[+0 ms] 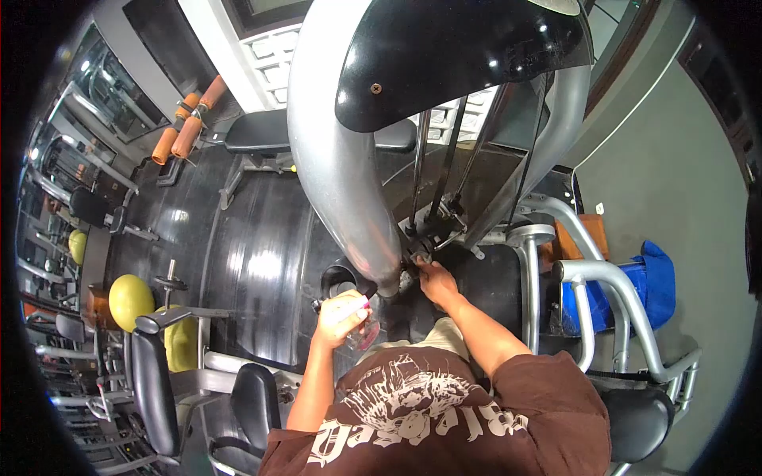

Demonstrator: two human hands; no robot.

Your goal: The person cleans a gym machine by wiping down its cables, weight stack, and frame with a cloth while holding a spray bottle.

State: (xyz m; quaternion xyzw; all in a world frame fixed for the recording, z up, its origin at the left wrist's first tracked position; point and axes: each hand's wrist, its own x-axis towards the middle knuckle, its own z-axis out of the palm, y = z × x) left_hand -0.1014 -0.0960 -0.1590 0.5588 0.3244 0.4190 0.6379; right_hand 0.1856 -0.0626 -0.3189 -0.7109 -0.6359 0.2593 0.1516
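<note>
My left hand (341, 319) is closed around a clear spray bottle (365, 336) with a pink part at its top and a reddish tint in its body. Just beyond it is the foot of a thick silver frame tube (341, 182) belonging to a weight machine. My right hand (438, 284) reaches to the low part of that machine, right of the tube. Its fingers are pressed on a small grey cloth (421, 258), mostly hidden by the hand. Dark guide rods (422, 159) rise behind the fingers. A black cover (460, 71) hangs above.
A black bench (258, 131) and orange foam rollers (187, 135) stand at the back left. Yellow exercise balls (132, 303) sit at the left, near padded seats (152, 389). Silver rails (611, 278) and a blue item (656, 289) are at my right, before a grey wall (675, 174).
</note>
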